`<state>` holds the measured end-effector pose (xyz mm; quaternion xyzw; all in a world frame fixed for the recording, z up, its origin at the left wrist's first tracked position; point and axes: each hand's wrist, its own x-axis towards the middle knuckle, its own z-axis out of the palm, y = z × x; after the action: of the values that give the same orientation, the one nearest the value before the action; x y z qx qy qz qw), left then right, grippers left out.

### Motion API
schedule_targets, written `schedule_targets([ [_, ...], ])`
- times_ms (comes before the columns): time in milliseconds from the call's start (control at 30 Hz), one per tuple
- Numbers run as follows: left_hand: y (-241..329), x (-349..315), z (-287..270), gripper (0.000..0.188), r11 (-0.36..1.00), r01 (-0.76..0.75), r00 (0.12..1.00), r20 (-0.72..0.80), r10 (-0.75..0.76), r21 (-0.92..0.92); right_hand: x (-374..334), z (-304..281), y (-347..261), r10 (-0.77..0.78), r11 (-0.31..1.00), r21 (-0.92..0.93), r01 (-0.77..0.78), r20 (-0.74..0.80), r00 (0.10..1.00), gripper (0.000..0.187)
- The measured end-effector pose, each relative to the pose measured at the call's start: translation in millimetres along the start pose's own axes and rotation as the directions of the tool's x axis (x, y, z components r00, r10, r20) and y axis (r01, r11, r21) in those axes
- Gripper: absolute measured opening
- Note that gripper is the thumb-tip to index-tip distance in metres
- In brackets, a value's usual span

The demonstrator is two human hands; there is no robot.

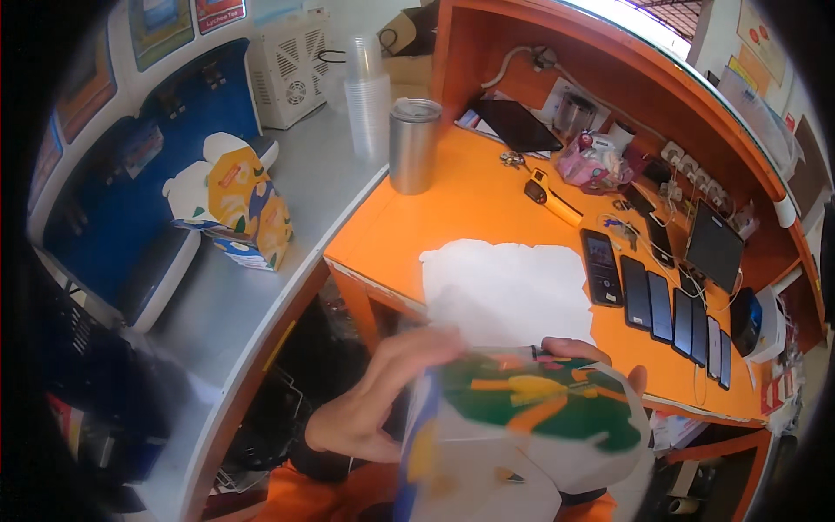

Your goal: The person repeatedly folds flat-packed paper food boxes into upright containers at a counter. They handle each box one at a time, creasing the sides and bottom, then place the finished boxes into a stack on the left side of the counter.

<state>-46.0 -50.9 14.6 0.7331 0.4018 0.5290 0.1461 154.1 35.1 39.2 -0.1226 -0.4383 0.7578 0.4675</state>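
Note:
Close in front of me is a printed cardboard box (513,435), white with green, orange, yellow and blue artwork, partly smeared by motion. My left hand (374,396) grips its left side, fingers over the far edge and thumb lower down. Behind the box's far right edge, my right hand (578,351) shows only some fingers curled against it; the rest is hidden. Just beyond, a white scallop-edged flat sheet (509,287) lies on the orange desk (370,239). To the left, a similar folded box (235,200) with open flaps stands on the grey counter (300,174).
A steel tumbler (413,148) and stacked clear plastic cups (367,104) stand at the back. Several phones (661,304) line the desk's right side, near a yellow infrared thermometer (552,198), a tablet (517,126), cables and a pink bag (596,163). An orange shelf encloses the desk's back.

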Motion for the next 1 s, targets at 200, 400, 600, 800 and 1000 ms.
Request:
schedule_targets([
  [200, -10.3, -6.1, 6.0, 0.095, 0.993, 0.079, 0.996, 0.053, -0.075, -0.083, 1.5, -17.9, 14.0, 0.025, 0.998, 0.059, -0.030, 0.097, 0.995, 0.064],
  [400, 7.0, -11.7, -7.7, 0.120, 0.978, 0.202, 0.979, 0.001, -0.202, 0.048, 14.0, -22.1, 26.5, 0.209, 0.974, 0.097, -0.205, -0.036, 0.977, 0.060],
  [600, -26.3, -20.3, -79.8, 0.135, 0.918, 0.378, 0.416, -0.908, -0.050, 0.122, 17.9, -18.2, 15.7, 0.082, 0.792, -0.606, 0.074, 0.226, 0.971, 0.076],
  [800, -108.3, -57.5, -175.2, 0.132, 0.716, 0.637, 0.197, -0.958, 0.207, 0.285, 44.7, 61.7, 0.5, 0.106, 0.729, -0.684, 0.031, 0.157, 0.982, 0.067],
  [1000, -114.8, -56.1, -179.3, 0.119, 0.757, 0.549, 0.283, -0.931, 0.231, 0.355, 99.1, 172.1, 38.9, 0.058, 0.741, -0.598, 0.306, 0.511, 0.858, 0.048],
])
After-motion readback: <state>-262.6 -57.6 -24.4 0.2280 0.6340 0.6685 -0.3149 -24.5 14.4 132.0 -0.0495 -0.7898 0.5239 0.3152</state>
